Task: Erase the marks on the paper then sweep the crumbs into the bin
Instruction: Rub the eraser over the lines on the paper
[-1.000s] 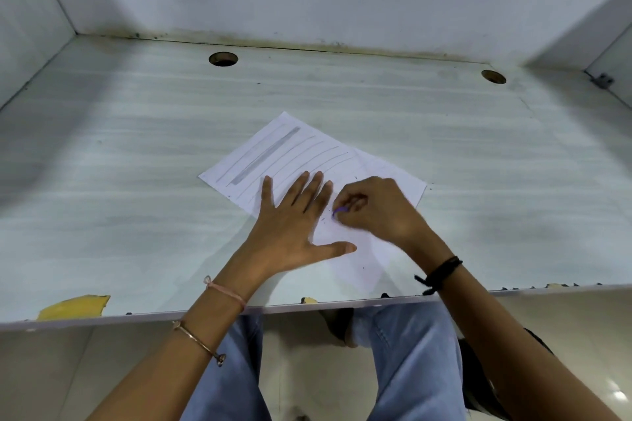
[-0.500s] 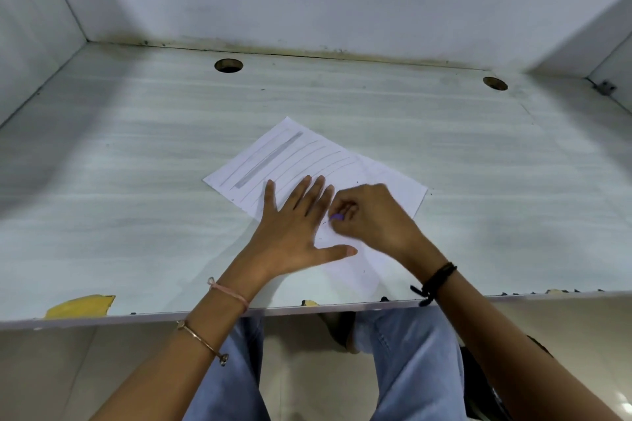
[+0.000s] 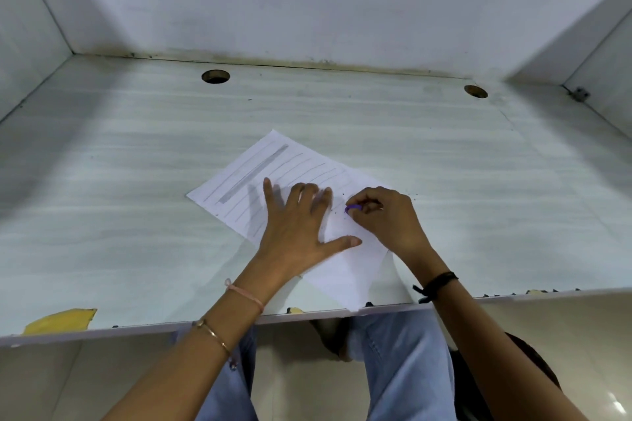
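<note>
A white sheet of paper (image 3: 239, 181) lies at an angle on the pale desk (image 3: 119, 215), with grey pencil lines and one thick grey bar on its far left part. My left hand (image 3: 297, 225) rests flat on the sheet with fingers spread, pinning it down. My right hand (image 3: 386, 219) is closed on a small purple eraser (image 3: 352, 208) whose tip touches the paper just right of my left fingers. Tiny dark crumbs (image 3: 342, 212) dot the paper around the eraser. No bin is in view.
Two round cable holes (image 3: 215, 76) (image 3: 475, 91) sit near the back wall. Side panels close in the desk left and right. Yellow chipped patches (image 3: 61, 319) mark the front edge. My knees in blue jeans (image 3: 407, 369) are below the desk.
My right hand with the eraser has shifted slightly right and away from my left fingers. My left hand stays flat on the paper. The camera has tilted a little.
</note>
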